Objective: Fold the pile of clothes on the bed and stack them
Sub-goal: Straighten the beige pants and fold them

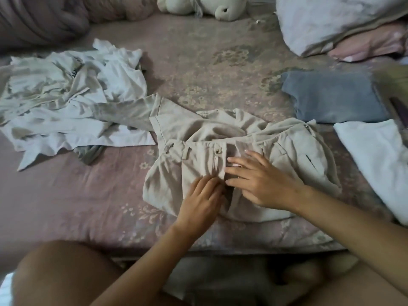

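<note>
We see a cream stuffed toy (203, 6) lying at the far edge of the bed, a pale pillow (326, 21) at the far right resting on a pink one (373, 46), and a bunched mauve blanket (42, 18) at the far left.

The beige trousers (220, 155) are showing a matt woven cloth, creased, with a small glossy button (218, 151) at the waistband. The pile of clothes (72, 100) is appearing as thin, soft, crumpled pale fabric. The bed (88, 195) is wearing a matt mauve sheet with a faded floral print. The folded blue garment (333, 98) is looking coarse, denim-like. The stuffed toy (198, 5) is looking plush.
</note>
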Demonstrator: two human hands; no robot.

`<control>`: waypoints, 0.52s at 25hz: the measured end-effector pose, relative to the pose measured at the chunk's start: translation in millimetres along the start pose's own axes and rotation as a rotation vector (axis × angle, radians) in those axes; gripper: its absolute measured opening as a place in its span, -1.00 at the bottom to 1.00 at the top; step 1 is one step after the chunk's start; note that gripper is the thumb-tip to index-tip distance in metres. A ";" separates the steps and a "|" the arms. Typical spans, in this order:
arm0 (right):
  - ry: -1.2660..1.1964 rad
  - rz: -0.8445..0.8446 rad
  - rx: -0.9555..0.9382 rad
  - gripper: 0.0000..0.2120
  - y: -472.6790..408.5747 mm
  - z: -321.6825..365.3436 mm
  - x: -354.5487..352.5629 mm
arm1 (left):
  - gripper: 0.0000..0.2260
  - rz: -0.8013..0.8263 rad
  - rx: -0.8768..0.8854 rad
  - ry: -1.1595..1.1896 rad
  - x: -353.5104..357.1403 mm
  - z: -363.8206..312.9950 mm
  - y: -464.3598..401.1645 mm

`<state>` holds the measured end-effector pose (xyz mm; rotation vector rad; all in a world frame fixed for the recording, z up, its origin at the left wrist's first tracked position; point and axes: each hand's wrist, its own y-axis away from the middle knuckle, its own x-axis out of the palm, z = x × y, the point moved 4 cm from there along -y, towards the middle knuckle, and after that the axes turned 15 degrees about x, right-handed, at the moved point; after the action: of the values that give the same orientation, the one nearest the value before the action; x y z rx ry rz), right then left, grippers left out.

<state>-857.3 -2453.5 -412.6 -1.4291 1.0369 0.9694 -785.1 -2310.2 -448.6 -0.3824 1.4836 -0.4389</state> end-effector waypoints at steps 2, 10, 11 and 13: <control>0.070 0.017 -0.009 -0.71 13.7 1.5 6.4 | -0.78 0.046 0.000 0.024 15.5 -3.7 11.9; 0.070 -0.202 0.116 -0.86 54.3 18.3 12.3 | -0.67 0.043 -0.097 0.262 28.0 1.0 15.7; 0.053 -0.220 0.168 -0.82 54.6 20.1 13.6 | -0.67 0.026 -0.098 0.270 27.9 0.1 15.5; 0.035 -0.252 0.302 -0.79 48.5 24.2 14.5 | -0.68 -0.015 -0.105 0.286 27.1 -1.9 15.5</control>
<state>-900.0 -2433.2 -442.7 -1.2905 0.9557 0.5804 -785.3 -2310.4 -479.8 -0.4272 1.7877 -0.4417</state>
